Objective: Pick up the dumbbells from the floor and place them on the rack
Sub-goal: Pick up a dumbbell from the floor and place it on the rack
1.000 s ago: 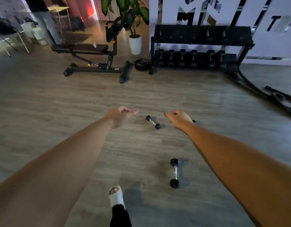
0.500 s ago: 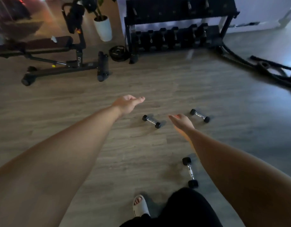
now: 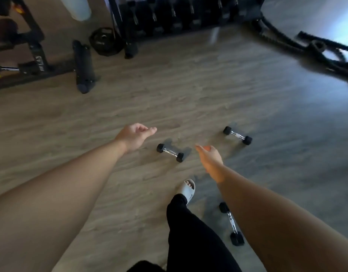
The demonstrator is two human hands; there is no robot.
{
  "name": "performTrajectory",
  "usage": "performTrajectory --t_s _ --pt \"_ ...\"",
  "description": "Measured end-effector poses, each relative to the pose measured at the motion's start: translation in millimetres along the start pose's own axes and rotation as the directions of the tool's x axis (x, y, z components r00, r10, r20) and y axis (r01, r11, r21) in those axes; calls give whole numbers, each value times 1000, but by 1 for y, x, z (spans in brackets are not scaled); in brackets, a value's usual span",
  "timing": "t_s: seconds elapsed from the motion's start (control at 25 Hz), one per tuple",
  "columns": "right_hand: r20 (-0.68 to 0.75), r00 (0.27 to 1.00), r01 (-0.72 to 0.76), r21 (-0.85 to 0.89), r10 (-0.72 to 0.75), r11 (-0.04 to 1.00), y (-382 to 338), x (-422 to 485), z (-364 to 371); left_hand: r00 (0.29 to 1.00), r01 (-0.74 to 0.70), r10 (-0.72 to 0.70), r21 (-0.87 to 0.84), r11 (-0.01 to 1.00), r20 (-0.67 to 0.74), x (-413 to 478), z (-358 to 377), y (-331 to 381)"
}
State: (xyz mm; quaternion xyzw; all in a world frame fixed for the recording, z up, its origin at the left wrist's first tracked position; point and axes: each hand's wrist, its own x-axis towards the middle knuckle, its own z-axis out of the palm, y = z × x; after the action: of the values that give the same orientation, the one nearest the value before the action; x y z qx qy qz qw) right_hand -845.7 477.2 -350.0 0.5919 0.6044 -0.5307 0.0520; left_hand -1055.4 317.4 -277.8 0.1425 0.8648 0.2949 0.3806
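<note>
Three small black-ended dumbbells with chrome handles lie on the wood floor. One dumbbell (image 3: 170,152) lies between my hands. A second dumbbell (image 3: 237,135) lies further right. The third dumbbell (image 3: 231,223) lies near me, partly behind my right forearm. My left hand (image 3: 135,136) hovers open just left of the middle dumbbell, holding nothing. My right hand (image 3: 210,158) is open to its right, also empty. The black dumbbell rack (image 3: 130,42) stands at the top, its lower shelf full of dark dumbbells.
A weight bench frame (image 3: 82,65) and a black weight plate (image 3: 104,43) sit at the upper left. Thick battle ropes (image 3: 316,48) lie at the upper right. My leg in black trousers and a white slide sandal (image 3: 186,190) step forward below my hands.
The view has moved forward and tilted down, so rack and dumbbells are closer. My foot has stepped forward. Both hands stay open and empty, spread on either side of the middle dumbbell.
</note>
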Motion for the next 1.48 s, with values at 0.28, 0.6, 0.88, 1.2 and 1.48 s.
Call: performTrajectory --t_s 0.28,0.6,0.88,1.2,1.48 --pt "1 986 -166 -27 167 986 -21 181 75 991 135 -133 -79 988 34 214 38 -37" --pt "-16 899 -433 127 438 893 99 390 194 954 277 -266 -69 958 140 443 174 -178" --pt "-12 830 -541 223 558 811 192 524 303 926 346 -347 33 938 150 573 285 -290" --pt "-74 748 -552 481 659 681 218 566 348 960 267 -275 133 955 52 604 332 -350" --pt "-106 790 -451 565 603 691 86 494 304 973 229 -230 75 971 3 577 218 -243"
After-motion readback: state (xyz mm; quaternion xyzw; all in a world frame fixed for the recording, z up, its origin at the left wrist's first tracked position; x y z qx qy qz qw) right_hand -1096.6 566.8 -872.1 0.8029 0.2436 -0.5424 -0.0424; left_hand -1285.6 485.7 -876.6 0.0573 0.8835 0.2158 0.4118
